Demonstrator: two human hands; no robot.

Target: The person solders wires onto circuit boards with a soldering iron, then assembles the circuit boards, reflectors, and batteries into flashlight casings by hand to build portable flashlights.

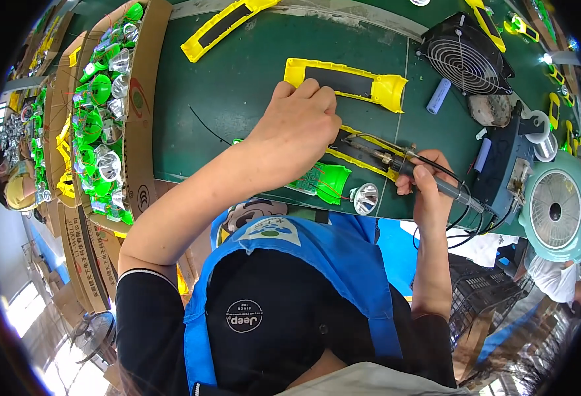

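Observation:
My right hand [429, 181] grips the black handle of a soldering iron [443, 187]. The iron's metal end and a thin bent tube reach left, over a yellow casing half [363, 162] with a dark inside. My left hand [307, 115] is closed, fingertips pointing down between that half and another yellow casing half [388, 91] beyond it; whatever the fingertips pinch is hidden. Below the left wrist lies a green lamp housing with a circuit board [330, 183], partly covered by my forearm. A silver reflector [364, 198] rests beside it on a red wire.
At left stands a cardboard box [147, 109] full of green lamp parts and reflectors. A black fan [463, 56], a blue battery cell [439, 96], a dark box-shaped unit [501, 171] and a teal fan [555, 208] occupy the right. Another yellow casing [228, 26] lies farther back.

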